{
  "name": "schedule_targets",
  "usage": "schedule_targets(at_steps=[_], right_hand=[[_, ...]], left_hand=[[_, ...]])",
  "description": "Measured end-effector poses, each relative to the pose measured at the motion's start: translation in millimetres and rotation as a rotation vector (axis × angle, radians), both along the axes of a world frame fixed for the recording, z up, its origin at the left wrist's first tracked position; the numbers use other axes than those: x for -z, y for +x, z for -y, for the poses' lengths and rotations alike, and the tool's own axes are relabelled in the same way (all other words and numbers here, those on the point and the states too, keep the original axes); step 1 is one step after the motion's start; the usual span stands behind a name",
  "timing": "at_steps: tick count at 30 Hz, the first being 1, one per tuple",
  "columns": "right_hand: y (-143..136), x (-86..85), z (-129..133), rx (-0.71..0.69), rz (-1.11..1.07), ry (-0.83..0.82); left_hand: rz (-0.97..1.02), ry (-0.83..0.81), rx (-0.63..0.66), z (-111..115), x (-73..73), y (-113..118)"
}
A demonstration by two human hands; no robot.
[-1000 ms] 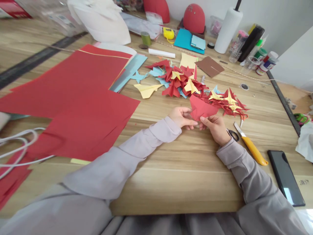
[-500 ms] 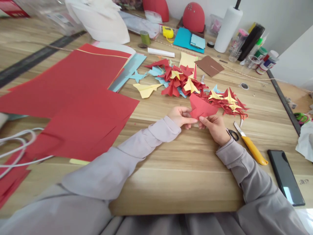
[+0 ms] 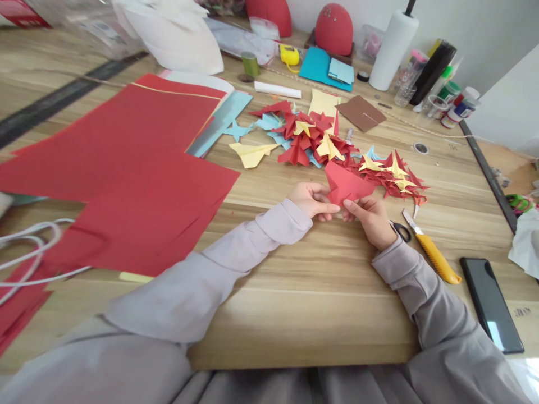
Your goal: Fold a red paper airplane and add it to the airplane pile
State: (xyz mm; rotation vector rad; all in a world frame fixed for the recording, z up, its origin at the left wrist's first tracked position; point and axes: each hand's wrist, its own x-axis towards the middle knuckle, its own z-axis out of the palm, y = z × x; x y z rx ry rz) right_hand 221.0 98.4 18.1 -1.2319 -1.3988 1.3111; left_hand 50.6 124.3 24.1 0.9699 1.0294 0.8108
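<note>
A folded red paper point(image 3: 346, 184) is held up above the wooden table between both hands. My left hand point(image 3: 312, 200) pinches its lower left edge, thumb pointing right. My right hand point(image 3: 370, 219) grips its bottom edge, the thumb on the near face and the fingers partly hidden behind. Just beyond the hands lies a pile of folded red, yellow and blue paper pieces point(image 3: 297, 154). To the left of the pile is a yellow folded piece point(image 3: 252, 155), with a light blue one point(image 3: 238, 131) behind it.
Large red sheets point(image 3: 122, 163) cover the left side. Right of my right hand are black-handled scissors point(image 3: 403, 232), a yellow utility knife point(image 3: 438, 258) and a phone point(image 3: 492, 306). A brown square point(image 3: 361, 113), a tape measure point(image 3: 289, 55) and paint bottles point(image 3: 458, 112) stand or lie farther back.
The red paper has tilted very slightly to the left in the fingers. Both hands keep their grip and have hardly moved.
</note>
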Motion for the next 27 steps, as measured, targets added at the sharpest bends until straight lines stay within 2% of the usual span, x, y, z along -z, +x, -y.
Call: schedule_targets(at_steps=[5, 13, 18, 22, 27], right_hand=[[0.3, 1.4, -0.7, 0.006, -0.017, 0.001], [-2.6, -1.5, 2.1, -0.030, 0.032, 0.028], [-3.4, -1.3, 3.5, -0.003, -0.007, 0.112], [-2.1, -1.5, 5.0, -0.006, 0.000, 0.093], [-1.8, -2.4, 5.5, 0.019, -0.040, 0.073]], left_hand=[[0.037, -0.002, 0.071, 0.4, -0.2, 0.6], [0.062, 0.026, -0.009, -0.6, 0.9, 0.7], [0.008, 0.079, 0.072, 1.1, 2.4, -1.0], [0.009, 0.109, 0.135, 1.5, 4.1, -2.6], [0.044, 0.100, 0.112, 1.4, 2.9, -1.6]])
